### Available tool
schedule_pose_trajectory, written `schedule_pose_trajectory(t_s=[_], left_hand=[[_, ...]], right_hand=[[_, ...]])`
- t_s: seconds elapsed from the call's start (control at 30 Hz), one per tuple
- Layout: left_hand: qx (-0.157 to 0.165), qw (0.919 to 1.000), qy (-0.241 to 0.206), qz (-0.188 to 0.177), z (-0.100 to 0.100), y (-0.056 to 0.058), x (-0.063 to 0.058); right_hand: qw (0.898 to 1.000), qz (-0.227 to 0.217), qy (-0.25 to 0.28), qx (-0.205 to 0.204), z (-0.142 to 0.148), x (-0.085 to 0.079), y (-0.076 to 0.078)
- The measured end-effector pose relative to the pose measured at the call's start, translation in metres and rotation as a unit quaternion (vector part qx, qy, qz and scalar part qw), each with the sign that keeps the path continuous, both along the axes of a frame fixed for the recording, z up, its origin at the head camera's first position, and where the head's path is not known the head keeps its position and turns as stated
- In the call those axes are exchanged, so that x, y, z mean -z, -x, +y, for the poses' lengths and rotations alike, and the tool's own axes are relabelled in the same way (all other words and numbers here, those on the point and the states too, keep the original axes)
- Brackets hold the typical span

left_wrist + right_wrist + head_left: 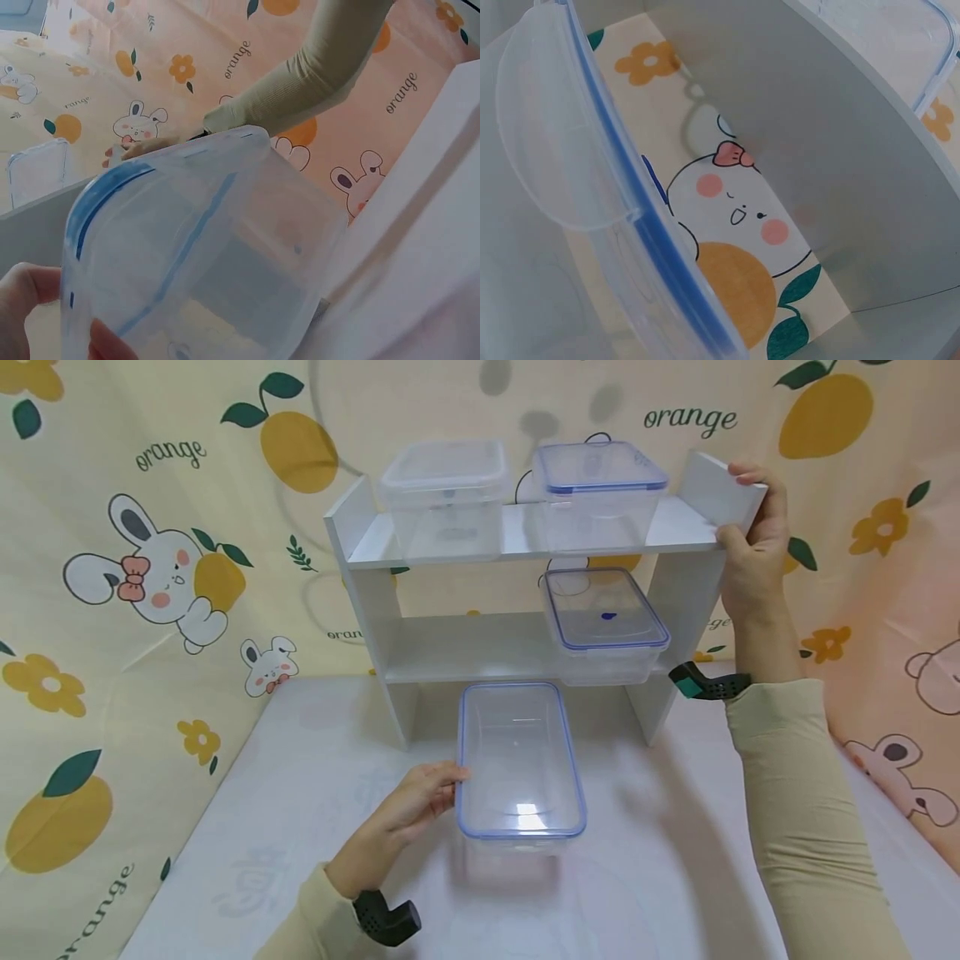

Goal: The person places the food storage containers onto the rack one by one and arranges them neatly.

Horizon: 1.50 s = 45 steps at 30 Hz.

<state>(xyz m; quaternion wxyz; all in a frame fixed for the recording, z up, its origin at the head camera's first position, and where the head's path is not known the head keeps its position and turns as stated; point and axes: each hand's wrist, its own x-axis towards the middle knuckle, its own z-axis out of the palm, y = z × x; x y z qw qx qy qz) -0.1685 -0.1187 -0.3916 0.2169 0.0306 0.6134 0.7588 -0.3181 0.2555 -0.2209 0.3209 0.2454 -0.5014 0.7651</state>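
Observation:
My left hand (412,802) pinches the left rim of a clear food container (517,760) with a blue-edged lid, in front of the shelf's lower level. In the left wrist view the thumb and a finger (109,341) lie at the edge of this container (195,255). A shadow falls on the table below it; whether it touches the table I cannot tell. My right hand (757,543) grips the upper right side panel of a white shelf (465,647). On the middle level, at the right, sits another blue-rimmed container (607,618), also seen close in the right wrist view.
Two more containers stand on the top level: a pale-lidded one (446,497) at left and a blue-lidded one (600,497) at right. A white-covered table (300,827) lies beneath the shelf. Patterned cloth (247,593) hangs behind it.

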Motion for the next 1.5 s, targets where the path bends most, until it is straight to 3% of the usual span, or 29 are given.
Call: schedule_pose_trajectory(t_s=[0.37,0.87,1.5], left_hand=[[0.004,0.9998,-0.008,0.017,-0.008,-0.003,-0.013],[-0.017,0.9992,-0.010,0.035,-0.020,-0.008,-0.032],[-0.019,0.9974,-0.012,0.069,-0.026,-0.004,-0.059]], right_hand=[[1.000,0.003,0.006,0.000,0.000,0.001,0.000],[1.000,0.000,0.008,0.001,-0.001,0.000,-0.001],[1.000,0.003,0.000,0.004,-0.001,0.000,-0.001]])
